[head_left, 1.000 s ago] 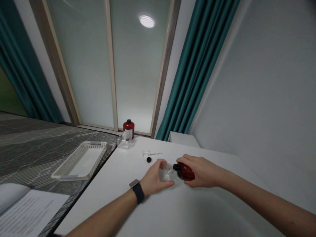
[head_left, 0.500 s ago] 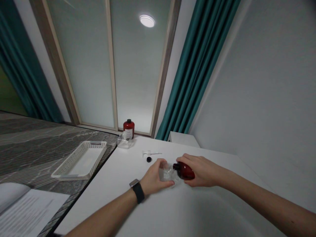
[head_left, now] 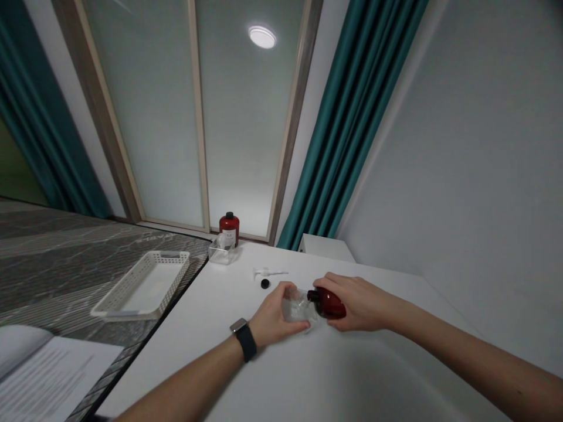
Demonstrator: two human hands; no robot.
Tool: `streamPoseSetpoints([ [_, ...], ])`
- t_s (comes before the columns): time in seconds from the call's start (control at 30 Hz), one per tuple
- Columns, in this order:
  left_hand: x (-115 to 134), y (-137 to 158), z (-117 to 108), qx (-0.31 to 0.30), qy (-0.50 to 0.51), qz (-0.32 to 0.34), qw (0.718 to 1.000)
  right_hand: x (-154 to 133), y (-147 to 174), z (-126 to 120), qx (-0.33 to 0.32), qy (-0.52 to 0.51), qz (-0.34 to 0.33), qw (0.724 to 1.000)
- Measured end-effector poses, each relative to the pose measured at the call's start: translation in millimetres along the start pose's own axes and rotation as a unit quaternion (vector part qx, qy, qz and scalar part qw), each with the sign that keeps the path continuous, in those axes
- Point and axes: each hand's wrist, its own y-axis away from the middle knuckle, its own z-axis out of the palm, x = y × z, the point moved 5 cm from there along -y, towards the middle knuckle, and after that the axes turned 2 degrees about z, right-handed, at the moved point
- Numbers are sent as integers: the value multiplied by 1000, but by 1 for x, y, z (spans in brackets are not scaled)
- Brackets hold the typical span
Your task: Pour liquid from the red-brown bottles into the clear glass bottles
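Two bare hands meet above a white table (head_left: 316, 381). The left hand (head_left: 278, 316), with a dark-banded watch (head_left: 244, 340) at its wrist, curves thumb and fingers around a clear container (head_left: 295, 306), holding it from the side. The right hand (head_left: 358, 300) has its fingers wrapped around a dark red bottle (head_left: 332, 305), tipped so that its black neck points left, at the clear container; whether the two touch cannot be told. Just beyond the left hand, a black cap (head_left: 264, 283) lies near a white pump top (head_left: 268, 273). Farther off, at the table's far left corner, a capped red bottle (head_left: 229, 225) stands upright behind a clear box (head_left: 220, 254). To the left is a white basket (head_left: 152, 288).
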Motion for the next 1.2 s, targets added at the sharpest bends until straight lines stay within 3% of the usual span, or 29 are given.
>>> streamPoseSetpoints([
  [1.2, 1, 0, -1, -2, -19, -3, 1000, -2, -3, -3, -3, 13, -10, 1000],
])
